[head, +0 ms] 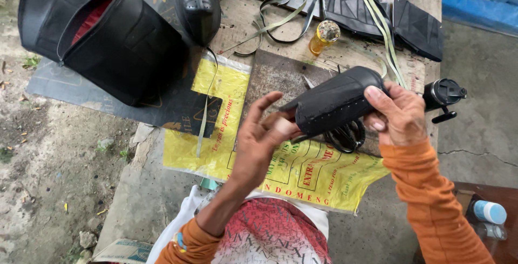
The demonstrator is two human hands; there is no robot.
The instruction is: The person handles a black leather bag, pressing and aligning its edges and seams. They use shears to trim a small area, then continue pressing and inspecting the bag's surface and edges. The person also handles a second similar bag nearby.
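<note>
Head view, looking down: both hands hold a black stitched leather piece point(334, 102) up over the worktop point(280, 72). The right hand point(396, 114) is clenched on its far end, thumb over the top edge. The left hand point(264, 134) supports the near end with its fingers half spread, and whether they pinch the leather or a thread cannot be told. Just under the piece lie black-handled scissors point(345, 134), on a yellow printed plastic bag point(232, 102) that covers part of the worktop. Farther off sit a small amber bottle point(324, 36), loose strips point(275, 16) and a large black bag point(108, 37) with a red lining. A dark flask point(442, 94) stands at the worktop's right edge. With the left hand's grasp so loose, the near end could slip and drop onto the scissors. An elbow swing could also knock the flask off the edge.
</note>
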